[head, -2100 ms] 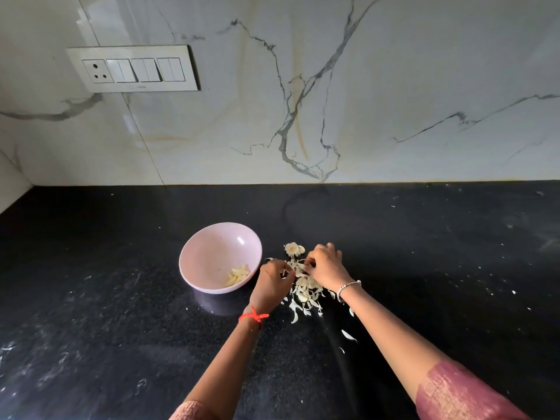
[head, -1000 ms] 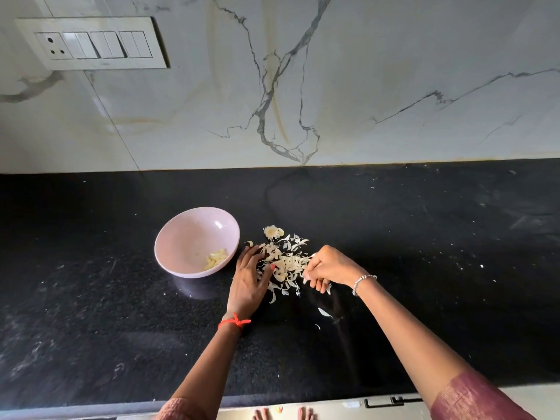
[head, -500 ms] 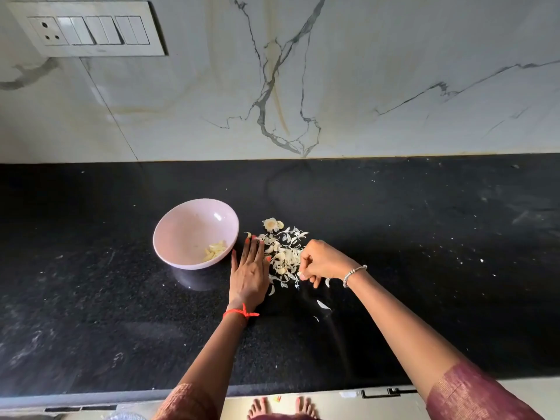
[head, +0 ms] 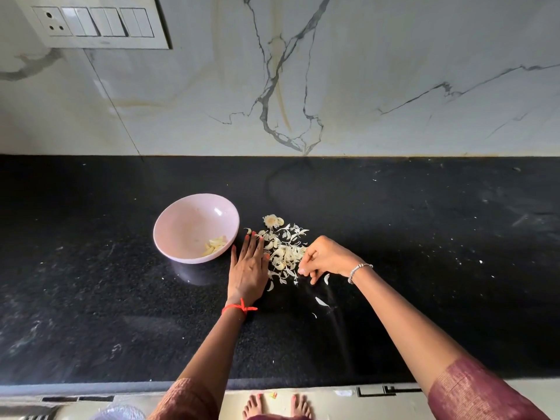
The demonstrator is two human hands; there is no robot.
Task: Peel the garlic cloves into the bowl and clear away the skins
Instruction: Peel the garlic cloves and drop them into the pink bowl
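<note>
Veined marble wall (head: 394, 71) rises behind the black speckled desk (head: 424, 268), with a switch plate (head: 91, 22) high on the left. I have the left grip (head: 247, 268) lying flat on the desk, palm down, fingers straight and together, holding nothing. Its right edge touches the heap of garlic skins (head: 285, 253). The right grip (head: 325, 259) sits against the far side of that heap with its fingers curled in, and I cannot tell whether they pinch any skin beneath them. The skins lie between the two grips. A dried root base (head: 270, 221) sits just beyond them, ahead of both. The pink bowl (head: 188, 225) stands just left of the left grip, close to its fingertips, with the peeled cloves (head: 215, 245) lying low on the side nearest that grip. A few stray skins (head: 321, 302) lie behind the right grip, near its wrist and towards me. I judge the peeling done and the gathering under way. The risk is the papery lightness of the skins: a quick rake from the right grip could flick flakes over the left grip and into the bowl, or scatter them across the desk. The left grip, so close to the bowl, could nudge it if it slides left. The strays behind the right grip could be missed altogether.
</note>
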